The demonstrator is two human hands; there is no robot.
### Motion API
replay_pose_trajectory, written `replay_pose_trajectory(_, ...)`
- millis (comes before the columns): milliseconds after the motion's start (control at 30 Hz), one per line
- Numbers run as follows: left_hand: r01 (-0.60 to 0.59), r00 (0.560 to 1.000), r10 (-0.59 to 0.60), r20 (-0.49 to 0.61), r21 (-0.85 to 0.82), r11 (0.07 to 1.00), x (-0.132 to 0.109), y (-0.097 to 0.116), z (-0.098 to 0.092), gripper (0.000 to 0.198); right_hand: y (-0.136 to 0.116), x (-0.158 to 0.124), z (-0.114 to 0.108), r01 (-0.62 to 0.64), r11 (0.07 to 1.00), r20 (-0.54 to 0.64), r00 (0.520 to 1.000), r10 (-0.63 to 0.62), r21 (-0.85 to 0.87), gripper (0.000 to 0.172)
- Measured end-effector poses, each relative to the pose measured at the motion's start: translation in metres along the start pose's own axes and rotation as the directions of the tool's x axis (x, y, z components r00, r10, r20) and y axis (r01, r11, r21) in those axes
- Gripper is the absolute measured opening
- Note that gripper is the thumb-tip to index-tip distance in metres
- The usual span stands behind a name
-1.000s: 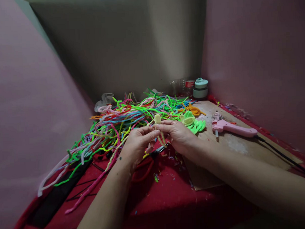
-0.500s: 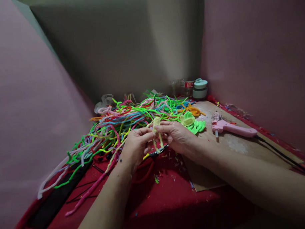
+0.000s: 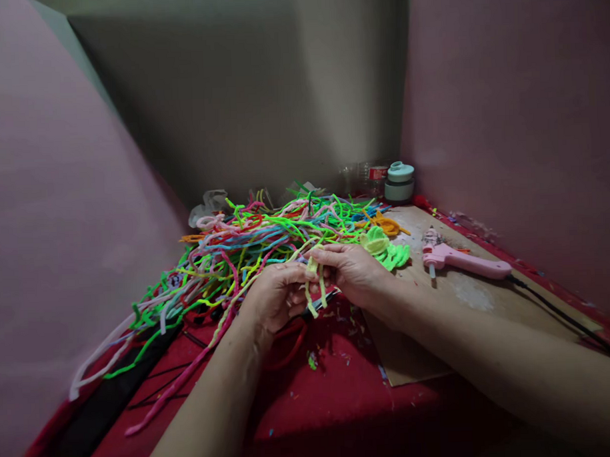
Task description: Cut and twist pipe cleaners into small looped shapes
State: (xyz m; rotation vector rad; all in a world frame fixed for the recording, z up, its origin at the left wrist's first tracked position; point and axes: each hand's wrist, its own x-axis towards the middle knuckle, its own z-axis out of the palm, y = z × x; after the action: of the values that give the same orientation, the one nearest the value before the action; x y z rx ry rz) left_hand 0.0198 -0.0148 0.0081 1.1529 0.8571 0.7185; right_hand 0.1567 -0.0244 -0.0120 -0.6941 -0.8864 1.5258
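Observation:
Between my two hands is a pale yellow pipe cleaner [image 3: 311, 301], bent over at the top, with two ends hanging down. My left hand [image 3: 277, 293] pinches it from the left between thumb and fingers. From the right, my right hand [image 3: 354, 273] grips its upper part, fingertips close to those of the left. Fingers hide part of the bend. Just beneath lies a dark-handled tool [image 3: 329, 298], partly covered, its kind unclear. Right of my right hand, green and yellow leaf-like pipe cleaner shapes [image 3: 388, 249] rest on the board.
A large tangle of coloured pipe cleaners [image 3: 265, 230] spreads across the back and left. On the brown board [image 3: 414, 351] lies a pink glue gun [image 3: 466, 259] with a black cord. A lidded pale green container [image 3: 399, 182] stands behind. Scraps dot the red cloth [image 3: 341, 400].
The pale yellow pipe cleaner has been lowered and turned between my fingers; its two ends now hang nearer me. Both hands stay close together. The view has shifted slightly.

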Motion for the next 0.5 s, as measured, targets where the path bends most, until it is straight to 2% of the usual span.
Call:
replay_pose_trajectory(167,-0.043,0.999,0.042,0.014,0.1,0.994,-0.006,0.002,0.0,0.022,-0.003,0.005,-0.004,0.034,0.999,-0.047,0.998,-0.033,0.006,0.016)
replay_pose_trajectory(300,-0.157,0.988,0.156,0.021,0.067,0.985,-0.012,0.005,0.002,0.033,-0.011,0.007,-0.006,0.058,0.995,-0.126,0.991,-0.048,0.078,0.011)
replay_pose_trajectory(367,-0.217,0.976,0.215,0.035,0.09,0.972,-0.013,0.006,0.002,0.032,-0.014,0.008,-0.006,0.049,0.992,-0.16,0.987,-0.03,0.116,0.009)
replay_pose_trajectory(500,-0.263,0.965,0.256,0.062,0.24,0.934,-0.015,0.007,0.001,0.022,-0.014,0.01,-0.006,0.019,0.987,-0.181,0.983,0.011,0.162,0.004)
